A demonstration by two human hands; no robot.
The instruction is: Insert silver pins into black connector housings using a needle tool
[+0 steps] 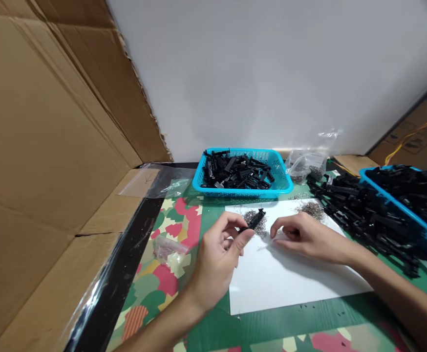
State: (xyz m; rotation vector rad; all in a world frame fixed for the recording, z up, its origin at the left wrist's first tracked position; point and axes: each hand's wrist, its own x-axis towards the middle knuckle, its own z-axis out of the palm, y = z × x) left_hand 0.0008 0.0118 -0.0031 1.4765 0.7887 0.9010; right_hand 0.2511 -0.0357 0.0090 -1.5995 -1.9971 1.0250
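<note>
My left hand grips a slim black plastic part between thumb and fingers, its far end tilted up over a white sheet. Just behind that part lies a pile of tiny metal pieces, perhaps springs. To the right, my right hand is low over the sheet, index finger and thumb brought together near the pile's edge. Whatever sits between those fingertips is too small to make out. A second heap of small metal pieces rests behind the right hand, near the sheet's back edge.
A blue basket of black plastic parts stands at the back. More black parts are heaped at right, beside another blue basket. Clear plastic bags lie around. Cardboard walls off the left side.
</note>
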